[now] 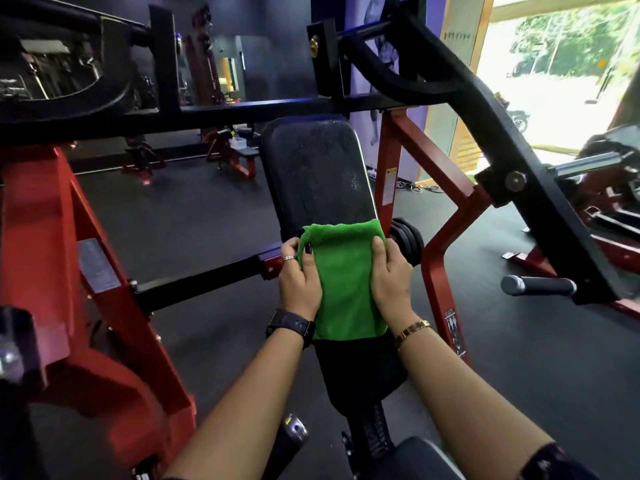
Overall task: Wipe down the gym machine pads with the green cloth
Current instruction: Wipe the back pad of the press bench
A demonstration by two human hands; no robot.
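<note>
The fluffy green cloth [343, 271] lay across the black padded seat [360, 368], below the scuffed black back pad [318, 168]. The left hand [299, 277] and right hand [391, 277] each gripped 1 side edge, likely stretching it for full-width wiping.

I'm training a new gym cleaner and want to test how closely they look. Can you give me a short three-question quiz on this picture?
1. True or false: only one hand grips the green cloth.
2. The cloth lies across: A) a yoga mat, B) the black pad, C) a treadmill belt.
3. Fill in: the black watch sits on the ___ wrist.

Key
1. False: the left hand and the right hand both grip it.
2. B
3. left
</note>
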